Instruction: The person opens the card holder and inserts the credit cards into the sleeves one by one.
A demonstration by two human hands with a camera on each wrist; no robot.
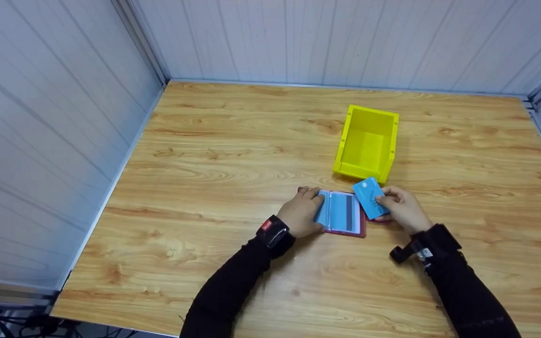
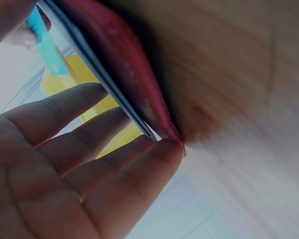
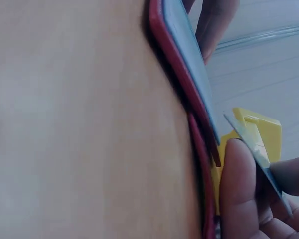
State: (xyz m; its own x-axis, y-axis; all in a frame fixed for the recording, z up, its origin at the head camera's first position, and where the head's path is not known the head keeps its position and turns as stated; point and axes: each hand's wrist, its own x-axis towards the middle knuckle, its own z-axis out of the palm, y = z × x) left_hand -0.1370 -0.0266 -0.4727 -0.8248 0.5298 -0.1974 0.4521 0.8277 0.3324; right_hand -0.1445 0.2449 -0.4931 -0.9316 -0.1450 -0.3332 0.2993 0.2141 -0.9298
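Observation:
A red-covered card holder lies opened on the table, its clear sleeves showing a light blue card with a dark stripe. My left hand holds its left part, fingers at the far edge and thumb at the near edge. In the left wrist view, the fingertips touch the edges of the red cover and sleeves. Between thumb and fingers, my right hand pinches a blue card with a chip, tilted just right of the holder. A red flap extends beside the holder below this hand.
A yellow bin stands just behind the card holder, its near rim close to the held card. Pale panel walls border the wooden table at the back and sides. Dark cables lie beyond the front left corner.

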